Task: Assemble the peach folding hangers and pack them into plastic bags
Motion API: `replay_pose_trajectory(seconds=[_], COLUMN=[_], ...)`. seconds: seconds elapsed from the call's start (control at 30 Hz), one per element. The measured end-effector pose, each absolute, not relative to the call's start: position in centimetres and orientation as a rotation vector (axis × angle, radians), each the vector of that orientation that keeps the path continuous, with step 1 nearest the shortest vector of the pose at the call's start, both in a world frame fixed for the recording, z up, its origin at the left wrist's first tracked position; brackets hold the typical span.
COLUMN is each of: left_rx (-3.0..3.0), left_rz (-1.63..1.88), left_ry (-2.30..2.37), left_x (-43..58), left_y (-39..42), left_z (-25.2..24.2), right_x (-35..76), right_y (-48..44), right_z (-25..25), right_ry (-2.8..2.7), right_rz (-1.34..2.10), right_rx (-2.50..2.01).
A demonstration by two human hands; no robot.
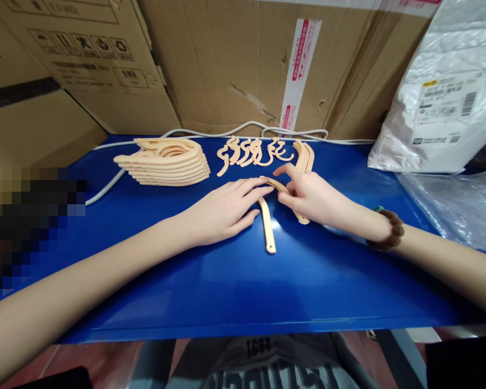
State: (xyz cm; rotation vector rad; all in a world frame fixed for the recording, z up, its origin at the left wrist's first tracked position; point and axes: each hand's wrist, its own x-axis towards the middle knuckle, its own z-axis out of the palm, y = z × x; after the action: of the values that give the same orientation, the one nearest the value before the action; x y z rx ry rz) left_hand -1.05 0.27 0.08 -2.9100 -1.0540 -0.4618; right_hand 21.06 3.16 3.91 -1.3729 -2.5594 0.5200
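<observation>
Where the blue counter (235, 292) meets the cardboard boxes (227, 65) at the back, a white cable (105, 189) trails along its left part. Just right of the cable sits a neat stack of peach plastic pieces (166, 162), flat and fanned slightly. The left hand (227, 210) lies palm down near the middle of the counter. Its fingers (251, 192) are stretched out and close together, gripping nothing, and their tips press on the upper end of a long strip (268, 232). That peach strip lies flat on the counter and points back toward the person.

Touching the same spot, an arched strip (276, 185) curves rightward and passes under the right hand (311, 197), and its far end shows at the heel of the palm. The right thumb and curled fingers are closed on this strip, while the index finger points out to the left.

Behind both hands lies a row of small curly hooks (251, 151), with a pair of curved strips (304, 155) just beside them. A brown bead bracelet (391, 229) circles the right wrist. At the far right a white labelled bag (441, 97) leans on the boxes above clear plastic film (453, 205).
</observation>
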Motion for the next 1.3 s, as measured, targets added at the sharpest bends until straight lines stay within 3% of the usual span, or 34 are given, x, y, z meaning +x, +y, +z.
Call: replay_pose_trajectory(seconds=[0.23, 0.47, 0.83, 1.03, 1.3], left_rx=[-2.704, -2.801, -2.844, -2.907, -2.906], left_rz=[-0.472, -0.481, -0.558, -0.585, -0.619], left_ry=[-1.078, -1.170, -1.249, -1.453, -1.723], left_x=[-0.7, -0.6, -0.7, -0.6, -0.9], left_y=[-0.5, -0.3, -0.5, -0.7, -0.8], left_z=[1.0, 0.7, 0.9, 1.2, 1.5], right_x=[22.9, 22.8, 18.1, 18.8, 21.4], right_y=[3.1, 4.8, 13.1, 12.3, 7.1], right_z=[4.0, 5.7, 4.7, 5.9, 3.6], right_ry=[-2.806, -2.950, -3.033, -2.885, -2.356], right_rz=[-0.192, -0.356, -1.099, -0.800, 0.188], right_rx=[-1.456, -1.236, -0.721, -0.591, -0.940])
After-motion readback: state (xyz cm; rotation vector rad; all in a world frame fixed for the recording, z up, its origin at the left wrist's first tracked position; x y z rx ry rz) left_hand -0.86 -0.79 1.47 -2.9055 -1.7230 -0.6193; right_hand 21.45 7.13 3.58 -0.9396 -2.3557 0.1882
